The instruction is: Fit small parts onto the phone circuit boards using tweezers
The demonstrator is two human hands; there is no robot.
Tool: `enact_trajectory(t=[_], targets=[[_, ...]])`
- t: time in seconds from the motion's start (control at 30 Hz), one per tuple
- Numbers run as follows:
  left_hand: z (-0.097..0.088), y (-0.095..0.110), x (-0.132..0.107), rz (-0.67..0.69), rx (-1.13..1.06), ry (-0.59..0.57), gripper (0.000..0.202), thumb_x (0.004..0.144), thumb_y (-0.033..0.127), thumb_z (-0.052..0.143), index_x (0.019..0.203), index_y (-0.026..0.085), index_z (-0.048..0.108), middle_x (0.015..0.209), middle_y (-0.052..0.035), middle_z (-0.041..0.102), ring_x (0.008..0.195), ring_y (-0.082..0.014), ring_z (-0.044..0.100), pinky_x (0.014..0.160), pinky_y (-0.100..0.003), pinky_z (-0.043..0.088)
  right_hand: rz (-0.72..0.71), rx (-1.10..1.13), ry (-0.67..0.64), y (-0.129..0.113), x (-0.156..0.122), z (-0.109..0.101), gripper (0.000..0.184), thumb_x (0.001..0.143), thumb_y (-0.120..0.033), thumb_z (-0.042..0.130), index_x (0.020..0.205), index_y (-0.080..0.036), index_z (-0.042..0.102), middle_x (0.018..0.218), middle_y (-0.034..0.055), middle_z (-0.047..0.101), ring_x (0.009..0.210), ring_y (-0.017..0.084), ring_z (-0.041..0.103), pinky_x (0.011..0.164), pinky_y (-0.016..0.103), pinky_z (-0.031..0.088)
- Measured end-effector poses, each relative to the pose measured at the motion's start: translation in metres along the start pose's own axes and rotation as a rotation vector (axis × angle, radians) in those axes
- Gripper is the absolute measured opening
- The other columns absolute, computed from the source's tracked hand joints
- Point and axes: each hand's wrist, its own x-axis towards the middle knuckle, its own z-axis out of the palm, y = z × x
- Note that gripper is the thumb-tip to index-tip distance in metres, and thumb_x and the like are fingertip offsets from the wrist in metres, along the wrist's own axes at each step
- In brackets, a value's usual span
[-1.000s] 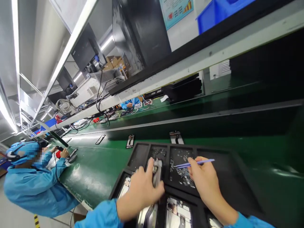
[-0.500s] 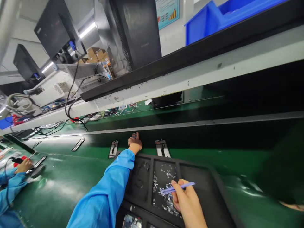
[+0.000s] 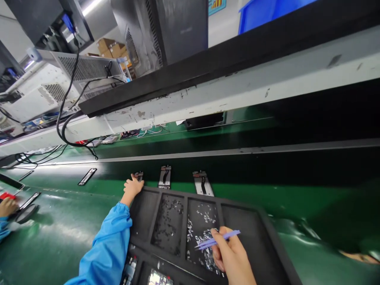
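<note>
My left hand (image 3: 132, 187), arm stretched out in a blue sleeve, rests on a phone frame (image 3: 138, 175) lying on the green belt just beyond the black tray (image 3: 267, 233); its fingers curl over the part. Two more phone frames (image 3: 165, 176) (image 3: 202, 183) lie to the right of it on the belt. My right hand (image 3: 231, 255) is closed on purple tweezers (image 3: 216, 240), held over a tray compartment strewn with small silver parts (image 3: 202, 237).
The green conveyor belt (image 3: 74, 233) runs left, with another phone part (image 3: 87, 176) farther along it. A co-worker's hand (image 3: 7, 206) shows at the left edge. A white overhead rail (image 3: 208, 99), cables (image 3: 68, 130) and equipment boxes hang above.
My left hand left the phone frame it had set on the belt and moved left onto the neighbouring one. The view tilted down slightly. My right hand stayed over the tray with the tweezers.
</note>
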Motion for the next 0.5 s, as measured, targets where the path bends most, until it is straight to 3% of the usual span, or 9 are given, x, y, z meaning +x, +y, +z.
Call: enact_trajectory(t=[0.1,0.27,0.4,0.5], targets=[[0.003,-0.005,0.009,-0.022,-0.033,-0.022,0.044,0.101,0.042,0.066,0.137,0.018,0.058,0.137,-0.0118,0.059,0.118,-0.0273,0.063,0.099,-0.05,0.056,0.006,0.015,0.001,-0.004,-0.001,-0.001,0.064,0.063,-0.058,0.09,0.084,-0.025,0.04,0.044,-0.0133,0.043,0.035,0.004,0.029,0.04,0.014,0.019],[-0.002,0.005,0.012,-0.007,-0.053,-0.002,0.044,0.101,0.042,0.067,0.136,0.018,0.058,0.134,-0.0113,0.06,0.115,-0.0262,0.064,0.096,-0.047,0.058,-0.017,0.125,0.058,-0.014,0.001,-0.006,0.061,0.059,-0.047,0.092,0.076,-0.024,0.037,0.048,-0.0125,0.042,0.039,0.004,0.031,0.039,0.015,0.023],[-0.035,0.014,0.009,0.027,-0.058,0.113,0.047,0.1,0.042,0.067,0.14,0.019,0.056,0.143,-0.0125,0.055,0.124,-0.0296,0.06,0.103,-0.053,0.054,-0.011,0.248,0.135,-0.02,0.006,-0.012,0.06,0.057,-0.043,0.088,0.069,-0.024,0.033,0.047,-0.0133,0.033,0.04,0.003,0.026,0.038,0.016,0.025],[-0.067,0.011,-0.003,0.106,-0.084,0.145,0.047,0.1,0.043,0.067,0.138,0.018,0.057,0.143,-0.0126,0.055,0.126,-0.0302,0.058,0.105,-0.054,0.052,0.012,0.27,0.151,-0.021,0.009,-0.013,0.046,0.056,-0.041,0.088,0.078,-0.021,0.053,0.048,-0.0128,0.037,0.04,0.003,0.029,0.037,0.016,0.027]])
